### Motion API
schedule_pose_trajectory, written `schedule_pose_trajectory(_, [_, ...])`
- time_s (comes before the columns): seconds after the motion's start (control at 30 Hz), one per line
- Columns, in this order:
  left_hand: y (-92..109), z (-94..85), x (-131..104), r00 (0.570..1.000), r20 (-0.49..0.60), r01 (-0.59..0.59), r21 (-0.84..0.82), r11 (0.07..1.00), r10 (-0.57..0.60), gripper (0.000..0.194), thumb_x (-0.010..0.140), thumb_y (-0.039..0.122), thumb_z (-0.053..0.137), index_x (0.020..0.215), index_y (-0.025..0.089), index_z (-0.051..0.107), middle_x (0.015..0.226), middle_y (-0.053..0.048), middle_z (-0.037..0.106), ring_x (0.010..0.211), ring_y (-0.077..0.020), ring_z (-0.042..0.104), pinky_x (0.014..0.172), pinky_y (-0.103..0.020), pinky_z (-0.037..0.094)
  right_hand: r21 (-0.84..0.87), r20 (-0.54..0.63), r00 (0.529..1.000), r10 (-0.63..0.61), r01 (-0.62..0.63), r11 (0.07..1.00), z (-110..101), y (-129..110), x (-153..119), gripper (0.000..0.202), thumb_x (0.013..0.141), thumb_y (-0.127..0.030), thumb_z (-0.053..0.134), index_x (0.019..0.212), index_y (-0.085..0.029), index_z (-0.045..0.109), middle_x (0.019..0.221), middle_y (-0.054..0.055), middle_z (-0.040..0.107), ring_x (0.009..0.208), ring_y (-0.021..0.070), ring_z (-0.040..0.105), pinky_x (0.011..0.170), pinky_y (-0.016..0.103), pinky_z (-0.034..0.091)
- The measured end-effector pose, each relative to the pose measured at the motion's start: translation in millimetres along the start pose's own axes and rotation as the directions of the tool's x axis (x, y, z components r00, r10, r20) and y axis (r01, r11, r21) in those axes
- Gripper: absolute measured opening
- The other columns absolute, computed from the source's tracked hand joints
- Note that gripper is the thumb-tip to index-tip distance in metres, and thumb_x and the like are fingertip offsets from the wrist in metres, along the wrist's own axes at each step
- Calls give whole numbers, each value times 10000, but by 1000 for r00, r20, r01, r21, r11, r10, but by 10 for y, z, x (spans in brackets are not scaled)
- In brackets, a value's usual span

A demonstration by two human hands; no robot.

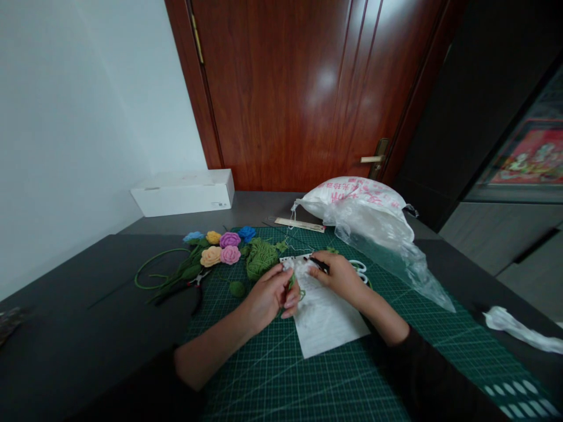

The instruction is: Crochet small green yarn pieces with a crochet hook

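Note:
My left hand [264,300] is closed on a small white crocheted piece [301,268], which also lies between the two hands. Some green yarn hangs by its fingers. In my right hand [339,274] is a black-handled crochet hook [322,265], its tip at the white piece and hard to make out. A thin white yarn strand [288,233] runs from the back of the mat towards the work. Below the hands lies a sheet of lined paper [328,319]. Just left of them sits a ball of green yarn [260,259].
Crocheted flowers [230,254] with green stems and pliers [199,280] lie to the left on the green cutting mat [264,363]. White-handled scissors [361,267] rest beside my right wrist. Behind are a ruler [299,224], a plastic bag [360,196] and a white box [185,193].

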State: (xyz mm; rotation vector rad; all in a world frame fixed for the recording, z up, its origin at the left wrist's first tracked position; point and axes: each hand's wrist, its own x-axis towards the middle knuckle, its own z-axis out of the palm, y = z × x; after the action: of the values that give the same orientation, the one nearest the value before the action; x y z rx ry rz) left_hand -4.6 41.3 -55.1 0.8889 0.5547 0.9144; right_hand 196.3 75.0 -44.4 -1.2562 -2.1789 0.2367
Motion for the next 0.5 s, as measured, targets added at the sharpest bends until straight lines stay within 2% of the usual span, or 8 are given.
schedule_pose_trajectory(0.1, [2,-32,19,1000,-25,-9,-14,1000,9,233,942,329,607,801,225,454,525,53,494,431,-109,411,361,-170,345,-87,-109,986,122,-132,987,-94,78,-8,176,934,-256,617,1043,-186,735,1029,117,784,893,250,736,771,310,505])
schedule_pose_trajectory(0.3, [-10,-28,10,999,-49,-21,-37,999,20,253,921,325,637,754,209,487,512,43,503,419,-111,424,351,-180,342,-197,-292,902,317,-381,904,-238,227,-30,241,970,-324,563,983,-158,737,907,147,790,793,293,741,642,322,450])
schedule_pose_trajectory(0.4, [-11,-27,5,998,-58,-36,-49,998,33,264,930,326,626,735,204,495,509,40,507,418,-110,427,356,-184,350,-231,-333,874,353,-438,869,-279,248,-39,248,975,-328,559,1000,-154,735,923,159,791,799,299,743,635,324,444])
schedule_pose_trajectory(0.5, [-8,-38,2,998,-50,-30,-61,998,27,277,938,317,608,712,200,497,510,32,509,424,-110,433,358,-183,351,-262,-331,874,355,-447,856,-297,249,-46,240,977,-322,562,999,-157,734,946,164,783,836,298,739,664,327,457])
